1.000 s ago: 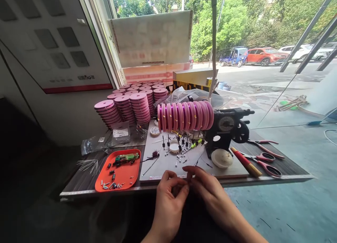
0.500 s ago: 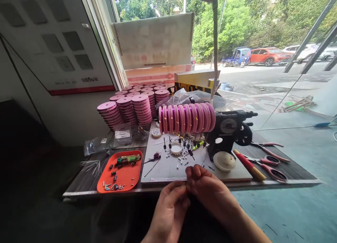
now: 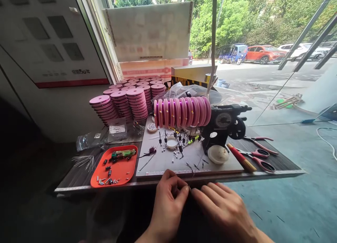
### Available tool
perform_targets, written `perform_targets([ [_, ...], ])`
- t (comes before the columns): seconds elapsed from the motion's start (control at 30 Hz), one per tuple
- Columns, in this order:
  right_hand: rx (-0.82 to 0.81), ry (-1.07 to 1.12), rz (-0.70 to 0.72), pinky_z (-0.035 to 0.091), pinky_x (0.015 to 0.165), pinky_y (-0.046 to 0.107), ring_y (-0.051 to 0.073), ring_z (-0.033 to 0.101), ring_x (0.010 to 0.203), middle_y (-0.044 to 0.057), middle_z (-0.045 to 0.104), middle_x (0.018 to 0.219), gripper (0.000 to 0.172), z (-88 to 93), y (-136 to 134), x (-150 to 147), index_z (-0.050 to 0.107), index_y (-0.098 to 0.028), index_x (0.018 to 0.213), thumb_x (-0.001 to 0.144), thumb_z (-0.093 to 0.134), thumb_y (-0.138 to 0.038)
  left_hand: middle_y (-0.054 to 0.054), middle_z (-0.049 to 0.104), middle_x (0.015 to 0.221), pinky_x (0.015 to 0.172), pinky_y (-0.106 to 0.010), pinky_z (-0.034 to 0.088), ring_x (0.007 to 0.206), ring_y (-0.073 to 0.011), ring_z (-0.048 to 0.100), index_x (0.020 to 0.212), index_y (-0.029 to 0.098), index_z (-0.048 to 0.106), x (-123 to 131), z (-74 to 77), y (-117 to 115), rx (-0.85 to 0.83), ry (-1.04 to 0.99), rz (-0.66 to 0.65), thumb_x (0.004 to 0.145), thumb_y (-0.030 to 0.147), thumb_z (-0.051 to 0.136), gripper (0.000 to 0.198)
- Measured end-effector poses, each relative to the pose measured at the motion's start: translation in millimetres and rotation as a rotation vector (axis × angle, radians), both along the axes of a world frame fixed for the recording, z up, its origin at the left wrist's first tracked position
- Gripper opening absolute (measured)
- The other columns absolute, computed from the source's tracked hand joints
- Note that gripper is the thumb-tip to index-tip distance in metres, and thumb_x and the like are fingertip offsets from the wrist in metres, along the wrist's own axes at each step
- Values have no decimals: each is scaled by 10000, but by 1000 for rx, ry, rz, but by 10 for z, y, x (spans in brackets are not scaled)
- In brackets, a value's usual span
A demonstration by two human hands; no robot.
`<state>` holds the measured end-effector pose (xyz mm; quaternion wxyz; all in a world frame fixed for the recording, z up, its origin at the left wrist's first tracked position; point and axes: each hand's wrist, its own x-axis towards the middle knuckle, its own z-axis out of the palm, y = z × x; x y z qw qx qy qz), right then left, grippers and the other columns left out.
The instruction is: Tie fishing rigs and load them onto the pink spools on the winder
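Note:
My left hand (image 3: 168, 202) is held low in front of the table's front edge, thumb and index finger pinched together. Beside it, my right hand (image 3: 223, 204) has its back turned up and its fingers curled, the fingertips close to the left ones. Whatever lies between the fingertips is too small to make out. Beyond the hands, a row of pink spools (image 3: 181, 112) sits on a black winding machine (image 3: 223, 122). Small black pieces (image 3: 180, 150) hang below the spools, over a white board (image 3: 152, 165) with white beads and a small white dish (image 3: 171, 143).
An orange tray (image 3: 122, 170) with small metal and black parts lies left. Stacked pink spools (image 3: 135, 104) stand behind it. To the right are a white round lid (image 3: 218, 154), a red-and-wood handle (image 3: 240, 158), scissors (image 3: 264, 165) and pliers (image 3: 263, 139). A lamp post (image 3: 213, 43) rises behind.
My right hand has rolled over, knuckles up, and moved lower and right. My left hand's thumb and index finger now show in a raised pinch. The whole view has shifted slightly.

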<state>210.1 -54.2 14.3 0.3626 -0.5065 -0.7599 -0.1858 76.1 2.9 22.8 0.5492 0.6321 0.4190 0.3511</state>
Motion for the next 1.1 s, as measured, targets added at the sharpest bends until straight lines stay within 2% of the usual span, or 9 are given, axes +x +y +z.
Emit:
perform_targets([
  [0.17,-372,-155,202,289,503,241,116,488,564,24,593,704,191,436,352,54,584,-171,722,839,441,-124,14,404,693,522,-228,315,578,-106,377,612,156,558,-37,-14,32,84,-3,-2,752,262,556,176],
  [0.3,-589,-250,305,248,477,226,94,450,517,-10,562,615,106,570,611,87,570,-165,719,804,516,-132,-2,422,721,534,-224,363,609,-116,425,637,160,546,-60,4,73,135,-3,20,794,259,507,190],
  [0.37,-563,-252,287,225,471,227,90,421,498,-14,552,597,64,552,665,88,564,-162,734,791,539,-150,-8,416,733,507,-220,372,588,-111,437,646,160,548,-62,-16,77,318,84,74,805,215,488,179],
  [0.53,-545,-154,157,205,451,214,71,357,422,-46,474,464,116,505,741,52,582,-164,679,777,529,-132,-90,545,869,651,-285,444,717,-169,511,760,147,587,-58,-123,91,1085,260,202,760,37,477,156],
  [0.63,-536,-69,134,249,471,203,72,411,428,-37,507,465,145,515,795,11,620,-170,685,785,523,-128,-110,630,896,642,-296,450,702,-182,519,834,143,598,-66,-131,110,1242,249,97,735,-6,488,210],
  [0.73,-475,23,114,298,483,200,86,473,440,-23,561,489,109,497,756,20,638,-170,722,787,551,-164,-81,660,791,566,-255,429,659,-163,534,767,155,616,-53,-85,91,937,123,-33,738,23,498,179],
  [0.87,-171,176,206,386,568,215,114,555,586,34,648,686,122,373,464,187,606,-149,857,844,488,-173,-45,629,691,401,-164,295,485,-64,430,596,136,596,18,-32,38,-211,-192,-85,693,118,562,105],
  [0.93,-40,109,246,395,586,239,123,543,611,52,643,716,159,290,280,290,591,-138,850,864,432,-135,-22,608,638,375,-127,243,436,-24,346,594,120,601,59,-24,31,-641,-353,-39,628,105,607,38],
  [1.1,-7,-229,328,359,500,275,130,490,556,42,614,672,222,123,41,355,610,-132,863,864,390,-104,-4,599,591,340,-82,209,434,-8,393,590,111,597,123,-21,42,-964,-489,26,528,50,680,120],
])
